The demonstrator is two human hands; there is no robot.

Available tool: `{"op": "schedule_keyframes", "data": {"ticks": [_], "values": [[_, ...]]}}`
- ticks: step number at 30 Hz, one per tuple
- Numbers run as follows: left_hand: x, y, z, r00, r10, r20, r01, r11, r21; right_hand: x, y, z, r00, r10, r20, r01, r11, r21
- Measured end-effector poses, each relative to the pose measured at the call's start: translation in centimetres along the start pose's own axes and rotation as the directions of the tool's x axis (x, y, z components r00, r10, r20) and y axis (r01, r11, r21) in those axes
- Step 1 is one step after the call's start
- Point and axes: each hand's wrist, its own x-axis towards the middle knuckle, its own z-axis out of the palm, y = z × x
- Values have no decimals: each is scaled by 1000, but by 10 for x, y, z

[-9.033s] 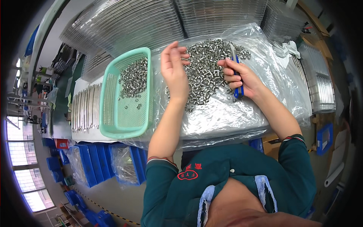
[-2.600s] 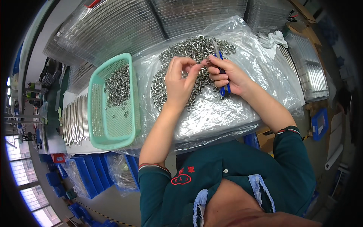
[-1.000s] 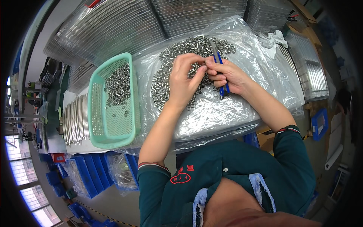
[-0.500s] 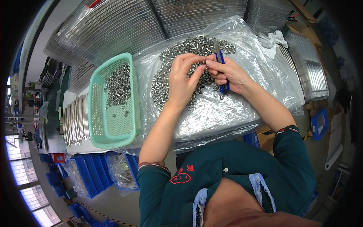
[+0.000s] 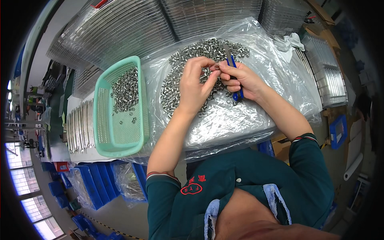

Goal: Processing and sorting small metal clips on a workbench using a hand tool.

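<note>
Over a heap of small shiny metal rings (image 5: 172,90) on clear plastic sheeting, my two hands meet at the fingertips. Between the thumb and forefinger of my left hand (image 5: 193,86) is one small metal ring (image 5: 217,67). My right hand (image 5: 249,82) is closed round a blue utility knife (image 5: 239,96), its grey blade pointing away from me. The right thumb and forefinger are at the ring's right side; whether they grip it too, I cannot tell. On the left stands a light green plastic basket (image 5: 145,120) with many similar rings in its far half.
Stacks of clear plastic trays (image 5: 120,32) line the back of the table, with more trays (image 5: 326,68) at the right. A white cloth (image 5: 290,42) lies at the far right. Metal rods (image 5: 80,128) lie left of the basket. Blue bins (image 5: 94,186) stand below the table's front edge.
My fingers have shifted slightly round the ring, which now shows more plainly between them. The knife has tilted a little, its blade tip leaning further left.
</note>
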Motion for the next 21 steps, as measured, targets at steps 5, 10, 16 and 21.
{"op": "schedule_keyframes", "data": {"ticks": [5, 10, 16, 21], "values": [[0, -2, 0, 998, 57, 23, -58, 998, 38, 0, 1, -1, 999, 25, -21, -25, 1000, -5], [0, -2, -4, 997, -57, -50, 53, 996, -74, 1, 1, 2, 999, 29, -25, -30, 999, -23], [14, -4, -35, 772, -345, -534, -77, 783, -618, 0, -3, 1, 1000, 7, -4, -7, 1000, -5], [15, -11, -32, 827, -474, -301, 140, 693, -707, 2, -1, -1, 1000, -14, -7, 14, 999, 37]]}}
